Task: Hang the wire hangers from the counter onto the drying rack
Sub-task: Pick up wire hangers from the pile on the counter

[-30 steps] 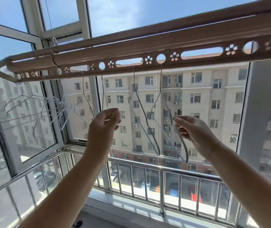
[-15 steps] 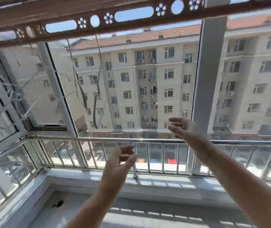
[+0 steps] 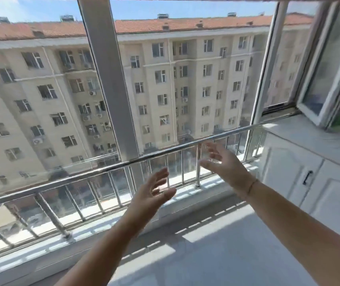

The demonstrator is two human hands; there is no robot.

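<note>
View swung right, away from drying rack; rack and hung wire hangers no longer in sight. Left hand (image 3: 154, 193) and right hand (image 3: 224, 168) dropped lower, both empty, fingers spread, near railing (image 3: 103, 172). White worktop (image 3: 305, 137) now at right, no hangers seen on it. Likely going for more.

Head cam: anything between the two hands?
Nothing spans the gap between the left hand and the right hand; both are open and empty. Only the railing shows behind it, in the head view.
</note>
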